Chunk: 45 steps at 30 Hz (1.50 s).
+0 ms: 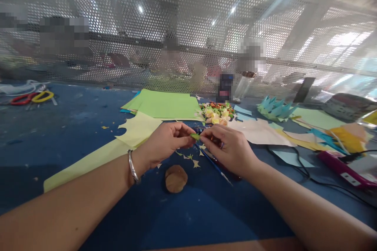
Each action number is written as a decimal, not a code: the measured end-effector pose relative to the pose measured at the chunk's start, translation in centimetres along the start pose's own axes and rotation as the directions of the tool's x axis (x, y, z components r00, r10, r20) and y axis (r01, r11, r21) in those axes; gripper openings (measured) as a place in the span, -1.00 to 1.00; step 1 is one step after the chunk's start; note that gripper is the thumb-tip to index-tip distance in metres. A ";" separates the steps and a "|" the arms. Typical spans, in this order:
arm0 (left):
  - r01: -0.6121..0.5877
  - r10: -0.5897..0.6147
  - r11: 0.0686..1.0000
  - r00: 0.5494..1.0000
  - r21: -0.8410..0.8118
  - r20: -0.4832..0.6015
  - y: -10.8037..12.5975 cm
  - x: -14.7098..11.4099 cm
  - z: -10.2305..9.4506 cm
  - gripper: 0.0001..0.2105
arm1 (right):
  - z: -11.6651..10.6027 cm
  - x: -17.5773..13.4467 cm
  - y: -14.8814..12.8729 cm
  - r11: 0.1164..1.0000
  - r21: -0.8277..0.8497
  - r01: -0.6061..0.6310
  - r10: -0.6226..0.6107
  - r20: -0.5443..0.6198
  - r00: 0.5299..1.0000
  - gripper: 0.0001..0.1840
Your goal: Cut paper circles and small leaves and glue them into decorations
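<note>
In the head view, the left hand (169,141) pinches a green piece (194,136) above the table (132,211); the right hand (232,147) meets its other end, clamped or not, one cannot tell. Uneven pulling could tear it; slipping, it could get lost among the scraps (195,163).

From where I stand, the green scrap (194,136) and stacked sheets (167,104) look matt paper, the bracelet (132,166) polished metal, the power strip (333,161) glossy plastic.
</note>
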<state>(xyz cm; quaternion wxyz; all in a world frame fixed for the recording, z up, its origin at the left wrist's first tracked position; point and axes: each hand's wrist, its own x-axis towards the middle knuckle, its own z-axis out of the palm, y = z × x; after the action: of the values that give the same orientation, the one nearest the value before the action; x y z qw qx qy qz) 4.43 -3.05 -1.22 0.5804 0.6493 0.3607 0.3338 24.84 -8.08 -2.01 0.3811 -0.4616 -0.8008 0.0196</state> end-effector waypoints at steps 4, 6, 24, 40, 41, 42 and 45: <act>-0.048 0.048 0.993 0.999 0.103 0.001 -0.2 0.0 -0.1 -0.81 | 0.0 0.1 0.1 1.000 0.028 -0.004 0.004 0.002 1.000 -0.89; -0.067 0.068 0.985 0.998 0.156 -0.003 -0.3 0.0 -0.2 -0.83 | 0.0 0.2 0.0 0.999 0.047 -0.014 0.013 0.018 1.000 -0.87; -0.073 0.062 0.974 0.997 0.217 0.056 -0.2 0.0 0.1 -0.82 | -0.1 0.4 -0.4 0.975 0.136 -0.175 0.171 0.039 0.984 -0.83; -0.172 0.141 0.950 0.981 0.260 0.135 -0.2 -0.1 -0.4 -0.77 | 0.1 0.3 0.1 0.942 0.218 -0.255 0.246 0.068 0.967 -0.81; -0.182 0.147 0.945 0.979 0.272 0.143 -0.2 -0.1 -0.4 -0.76 | 0.1 0.3 0.2 0.938 0.230 -0.258 0.248 0.072 0.966 -0.81; -0.190 0.153 0.940 0.977 0.282 0.150 -0.2 -0.1 -0.5 -0.76 | 0.1 0.4 0.2 0.935 0.241 -0.262 0.250 0.078 0.965 -0.80; -0.209 0.165 0.929 0.972 0.306 0.165 -0.1 -0.1 -0.6 -0.75 | 0.0 0.4 0.1 0.915 0.294 -0.277 0.259 0.100 0.961 -0.81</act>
<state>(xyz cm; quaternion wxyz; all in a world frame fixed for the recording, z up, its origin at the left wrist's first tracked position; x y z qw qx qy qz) 3.82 -2.80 -1.29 0.4556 0.7878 0.3062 0.2794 24.81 -7.71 -1.82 0.4179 -0.5020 -0.7279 0.2086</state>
